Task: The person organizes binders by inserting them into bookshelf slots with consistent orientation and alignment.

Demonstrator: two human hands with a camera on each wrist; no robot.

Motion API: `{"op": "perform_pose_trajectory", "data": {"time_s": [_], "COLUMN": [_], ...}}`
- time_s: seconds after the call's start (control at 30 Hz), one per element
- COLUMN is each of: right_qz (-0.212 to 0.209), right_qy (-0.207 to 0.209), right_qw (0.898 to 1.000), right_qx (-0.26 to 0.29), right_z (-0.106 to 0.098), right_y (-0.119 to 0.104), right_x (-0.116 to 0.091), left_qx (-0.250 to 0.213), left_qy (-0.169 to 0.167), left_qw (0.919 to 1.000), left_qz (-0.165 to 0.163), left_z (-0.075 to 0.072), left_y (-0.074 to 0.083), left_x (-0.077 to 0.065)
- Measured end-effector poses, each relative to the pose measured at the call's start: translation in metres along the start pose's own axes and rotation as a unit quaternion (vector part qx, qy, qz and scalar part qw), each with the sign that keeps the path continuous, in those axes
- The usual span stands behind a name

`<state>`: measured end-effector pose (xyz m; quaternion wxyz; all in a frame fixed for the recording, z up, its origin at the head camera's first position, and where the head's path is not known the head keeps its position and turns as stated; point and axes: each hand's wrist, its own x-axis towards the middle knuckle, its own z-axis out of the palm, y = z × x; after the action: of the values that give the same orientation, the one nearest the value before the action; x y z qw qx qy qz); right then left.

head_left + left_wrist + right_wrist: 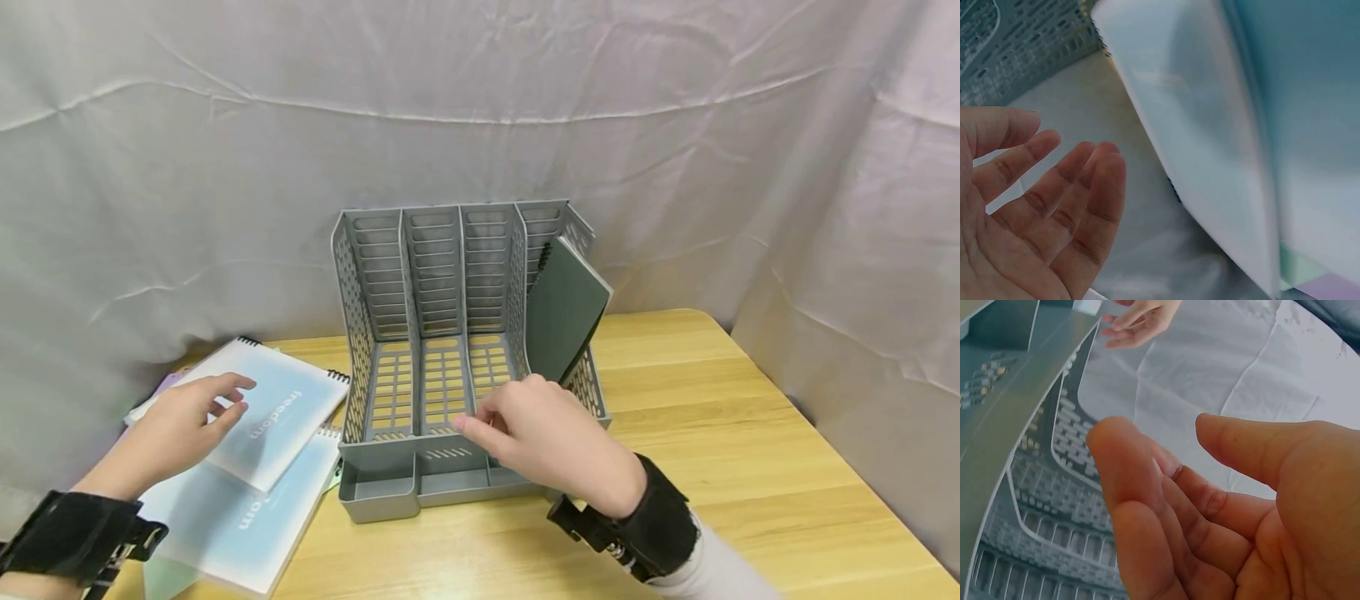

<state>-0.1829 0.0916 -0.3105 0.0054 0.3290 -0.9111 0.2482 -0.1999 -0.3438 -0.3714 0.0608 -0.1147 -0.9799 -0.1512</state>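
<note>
My left hand (183, 417) hovers over a stack of blue-and-white spiral notebooks (288, 408) printed "freedom". In the left wrist view its fingers (1100, 206) are loosely bent with nothing between them, apart from the notebooks. The right hand (551, 429) hangs above the front of a grey file organizer (378, 454). Its thumb and fingers (1138, 537) are loosely curved and hold nothing in the right wrist view. A dark green spiral notebook (566, 308) leans in the organizer's rightmost slot, its lower part partly hidden behind the right hand.
The organizer's dividers (408, 275) form several upright slots, with small compartments (453, 483) along its front. Under the notebook stack a green sheet (167, 577) and something purple stick out. A grey cloth (480, 100) hangs behind the wooden table (675, 392).
</note>
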Motion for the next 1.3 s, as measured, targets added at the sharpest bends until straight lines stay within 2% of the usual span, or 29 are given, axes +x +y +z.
{"op": "perform_pose_trajectory", "data": {"time_s": [0.2, 0.47, 0.77, 1.0, 1.1, 1.3], "right_qz": [-0.024, -0.053, -0.086, -0.104, -0.119, -0.144], "right_qy": [-0.018, -0.070, -0.090, -0.103, -0.111, -0.126], "right_qw": [1.000, 0.996, 0.992, 0.989, 0.987, 0.981], "right_qx": [0.003, 0.019, -0.006, 0.014, 0.006, -0.001], "right_z": [0.011, 0.033, 0.054, 0.068, 0.074, 0.092], "right_y": [-0.016, -0.037, -0.053, -0.065, -0.070, -0.079], "right_x": [0.003, 0.007, 0.011, 0.020, 0.023, 0.030], "left_qx": [0.006, 0.013, 0.016, 0.015, 0.014, 0.031], "left_qy": [0.001, 0.020, 0.021, 0.019, 0.017, 0.034], "left_qw": [0.9999, 0.9994, 0.9974, 0.9966, 0.9965, 0.9966], "left_qz": [-0.013, -0.026, -0.067, -0.079, -0.081, -0.069], "left_z": [-0.002, -0.004, -0.001, 0.002, 0.002, 0.002], "left_y": [-0.018, -0.036, -0.061, -0.082, -0.089, -0.096], "left_x": [-0.006, -0.011, -0.028, -0.037, -0.040, -0.040]}}
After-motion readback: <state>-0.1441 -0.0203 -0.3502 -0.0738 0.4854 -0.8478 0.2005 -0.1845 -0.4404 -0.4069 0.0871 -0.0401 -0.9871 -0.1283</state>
